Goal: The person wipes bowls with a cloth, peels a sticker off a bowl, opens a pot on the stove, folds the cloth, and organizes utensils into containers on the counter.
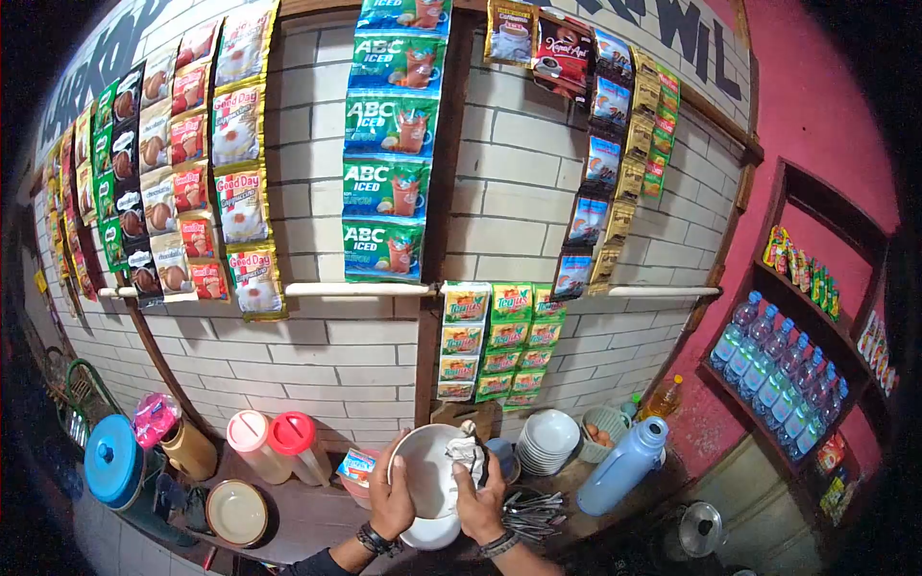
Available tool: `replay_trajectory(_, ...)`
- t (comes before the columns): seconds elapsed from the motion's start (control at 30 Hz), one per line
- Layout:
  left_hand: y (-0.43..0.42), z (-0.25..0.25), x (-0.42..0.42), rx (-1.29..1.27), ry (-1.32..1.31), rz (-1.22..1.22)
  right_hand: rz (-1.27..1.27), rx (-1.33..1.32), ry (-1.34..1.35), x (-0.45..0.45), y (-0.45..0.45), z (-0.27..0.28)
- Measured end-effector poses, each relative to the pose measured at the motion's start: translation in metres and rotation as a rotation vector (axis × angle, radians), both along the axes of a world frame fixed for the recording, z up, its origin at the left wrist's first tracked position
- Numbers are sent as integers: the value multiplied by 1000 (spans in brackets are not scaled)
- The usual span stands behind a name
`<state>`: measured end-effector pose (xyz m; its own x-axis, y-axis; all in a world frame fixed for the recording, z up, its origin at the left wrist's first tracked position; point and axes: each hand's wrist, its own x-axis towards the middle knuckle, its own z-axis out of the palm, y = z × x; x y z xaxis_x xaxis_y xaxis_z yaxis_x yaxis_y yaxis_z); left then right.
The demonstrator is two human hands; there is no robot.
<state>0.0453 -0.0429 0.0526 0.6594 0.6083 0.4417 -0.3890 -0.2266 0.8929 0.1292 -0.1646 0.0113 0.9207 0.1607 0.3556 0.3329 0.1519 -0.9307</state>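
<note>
A small drinks stall: ABC Iced sachets [389,125] and Good Day Cappuccino sachets [239,130] hang in strips, plastic bottles [773,370] line a shelf, bowls [548,442] stand stacked near the worktop's [312,518] back edge.

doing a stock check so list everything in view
Sachet strips: many, multicoloured, on wall
Bottles: several, clear, right shelf
Lidded container: one, blue, far left
Plate: one, cream, on counter
Pitchers: two, pink- and red-lidded, near wall
Eggs: several, brown, in basket
Dishes: several, white, beside eggs
Cutlery: many, silver, on counter
Flask: one, light blue, beside cutlery
Amber bottle: one, amber, behind flask
Bowl: one, white, bottom centre
Cloth: one, whitish, at bowl
Left grip: one, bare, on bowl
Right grip: one, bare, on cloth
</note>
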Motion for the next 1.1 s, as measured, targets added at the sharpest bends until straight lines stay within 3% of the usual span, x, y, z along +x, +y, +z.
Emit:
replay_trajectory(0.1, -17, -7, -8, 142, 40, 114, 88, -57, -15, 8, -14, 2)
replay_trajectory(0.17, -15, -9, -14, -4, 28, -9, 160, -80, -123, 21, -27, -1)
replay_trajectory(0.23, 8, 2, -17, -28, 200, -368, 176, -284, -402, 27, -41, 15)
replay_trajectory(0.3, 11, 6, -13, 64, 224, -375, 223, -360, -417, 27, -45, 35)
replay_trajectory(0.37, 11, -11, -7, 6, 354, -340, 287, -424, -438, 29, -45, 47)
replay_trajectory(0.43, 6, 1, -6, 85, 276, -227, 256, -460, -504, 30, -44, 65)
replay_trajectory(0.57, 2, 13, 11, 99, 276, 161, -111, -82, -189, 5, -10, 39)
replay_trajectory(0.63, -2, 9, 21, 104, 73, 180, -241, -36, -144, -12, 3, 34)
replay_trajectory(0.7, 3, 7, 9, 137, 178, 90, -203, -85, -210, 1, -3, 36)
replay_trajectory(0.77, 2, 17, -1, 211, 209, -114, 90, -357, -475, 28, -27, 58)
replay_trajectory(0.83, 5, -2, -6, 255, 307, -100, 370, -495, -585, 43, -33, 68)
replay_trajectory(0.9, 4, 0, -9, 136, 373, -108, 368, -547, -579, 42, -32, 71)
replay_trajectory(0.97, 2, 7, -7, 159, 241, -62, 219, -440, -599, 40, -25, 62)
replay_trajectory(1.03, 2, -1, 0, -16, 149, -6, -20, -242, -371, 26, -8, 36)
replay_trajectory(1.1, -9, -19, 15, -46, 69, 115, -27, 82, -3, 3, 14, 12)
